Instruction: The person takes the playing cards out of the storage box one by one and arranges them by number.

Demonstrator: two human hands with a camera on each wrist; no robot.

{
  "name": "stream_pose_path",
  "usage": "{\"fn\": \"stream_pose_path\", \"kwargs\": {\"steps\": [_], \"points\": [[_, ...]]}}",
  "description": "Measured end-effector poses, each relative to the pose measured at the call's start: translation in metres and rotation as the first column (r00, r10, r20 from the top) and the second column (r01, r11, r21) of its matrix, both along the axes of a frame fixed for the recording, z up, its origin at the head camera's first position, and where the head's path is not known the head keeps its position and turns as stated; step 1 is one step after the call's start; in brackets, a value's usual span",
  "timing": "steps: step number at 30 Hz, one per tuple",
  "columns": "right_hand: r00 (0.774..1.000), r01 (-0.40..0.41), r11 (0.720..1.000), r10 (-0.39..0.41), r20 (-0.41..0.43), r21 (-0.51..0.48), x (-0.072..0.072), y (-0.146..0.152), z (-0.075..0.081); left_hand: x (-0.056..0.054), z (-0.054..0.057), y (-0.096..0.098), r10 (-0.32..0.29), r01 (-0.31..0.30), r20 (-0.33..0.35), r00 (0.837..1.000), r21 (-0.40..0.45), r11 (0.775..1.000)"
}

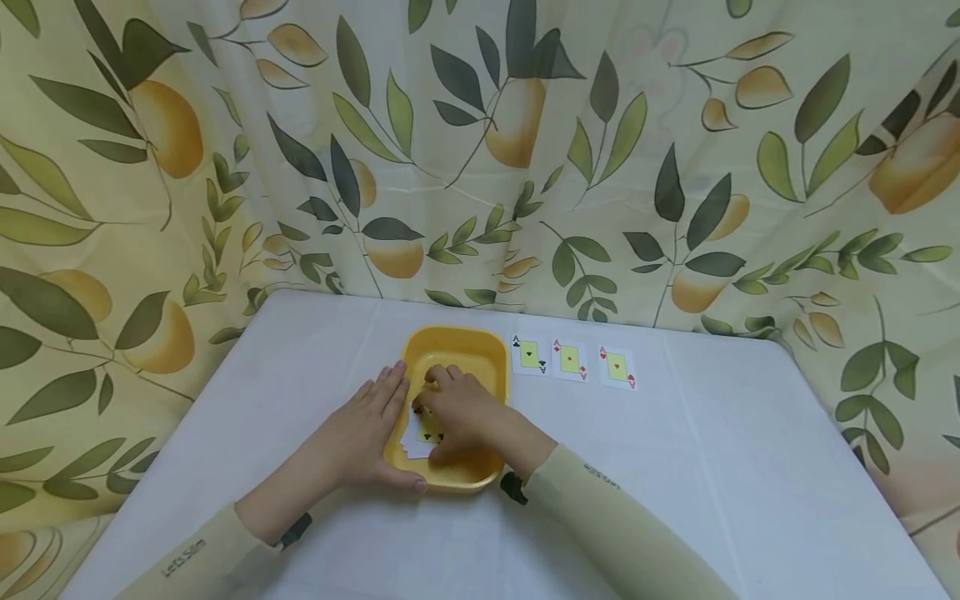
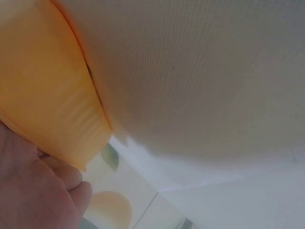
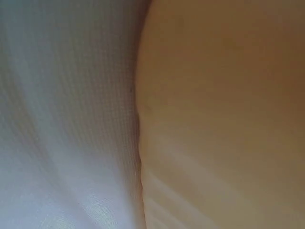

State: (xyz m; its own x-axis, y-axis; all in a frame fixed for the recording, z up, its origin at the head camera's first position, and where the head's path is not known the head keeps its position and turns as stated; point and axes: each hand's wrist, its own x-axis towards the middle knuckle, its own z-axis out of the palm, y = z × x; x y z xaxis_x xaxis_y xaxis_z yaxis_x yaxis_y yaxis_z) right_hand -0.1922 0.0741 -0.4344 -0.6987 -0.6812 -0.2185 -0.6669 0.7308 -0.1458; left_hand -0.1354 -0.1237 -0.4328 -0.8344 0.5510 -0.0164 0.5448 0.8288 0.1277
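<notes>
A yellow plastic tray (image 1: 491, 350) stands on the white cloth, with playing cards (image 1: 412, 446) lying in its left part. The uppermost card has a yellow centre and black club marks. My left hand (image 1: 367, 429) lies along the tray's left rim, fingers straight and thumb at the near corner. In the left wrist view those fingers (image 2: 64, 179) touch the tray's outer wall (image 2: 52, 90). Reaching over the right rim, my right hand (image 1: 465, 412) grips the top card with curled fingers and thumb, covering part of it. The right wrist view shows only the tray's outer side (image 3: 224, 133) and cloth.
Right of the tray, three aces lie face up in a row: a club ace (image 1: 528, 356), a diamond ace (image 1: 570, 360) and a heart ace (image 1: 617, 367). A curtain (image 1: 480, 183) printed with fruit and leaves hangs behind the white-covered table (image 1: 712, 483).
</notes>
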Motion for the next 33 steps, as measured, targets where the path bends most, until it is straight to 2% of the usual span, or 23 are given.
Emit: {"fn": "stream_pose_path", "kwargs": {"steps": [8, 14, 18, 27, 30, 33], "points": [[1.000, 0.021, 0.999, -0.022, 0.015, 0.038, 0.002, -0.003, 0.003, 0.000, 0.000, 0.000, 0.003, -0.002, 0.006, 1.000, -0.001, 1.000], [1.000, 0.013, 1.000, -0.013, -0.024, 0.007, 0.003, 0.002, 0.000, -0.002, -0.002, 0.000, 0.002, -0.002, 0.001, 1.000, 0.001, 1.000], [0.999, 0.007, 0.999, -0.008, -0.046, -0.035, 0.002, 0.008, 0.004, -0.003, -0.003, -0.001, -0.002, 0.002, -0.012, 1.000, -0.010, 1.000], [0.997, 0.053, 0.993, -0.048, 0.054, -0.105, -0.003, 0.021, 0.020, -0.003, -0.004, -0.002, 0.007, -0.007, -0.005, 1.000, -0.027, 1.000], [0.995, 0.076, 0.992, -0.068, 0.077, -0.103, -0.004, 0.021, 0.020, -0.003, -0.003, -0.002, 0.011, -0.011, 0.003, 1.000, -0.020, 1.000], [0.996, 0.068, 0.995, -0.064, 0.056, -0.070, -0.001, 0.017, 0.015, -0.003, -0.003, -0.001, 0.010, -0.010, 0.010, 1.000, -0.024, 1.000]]}}
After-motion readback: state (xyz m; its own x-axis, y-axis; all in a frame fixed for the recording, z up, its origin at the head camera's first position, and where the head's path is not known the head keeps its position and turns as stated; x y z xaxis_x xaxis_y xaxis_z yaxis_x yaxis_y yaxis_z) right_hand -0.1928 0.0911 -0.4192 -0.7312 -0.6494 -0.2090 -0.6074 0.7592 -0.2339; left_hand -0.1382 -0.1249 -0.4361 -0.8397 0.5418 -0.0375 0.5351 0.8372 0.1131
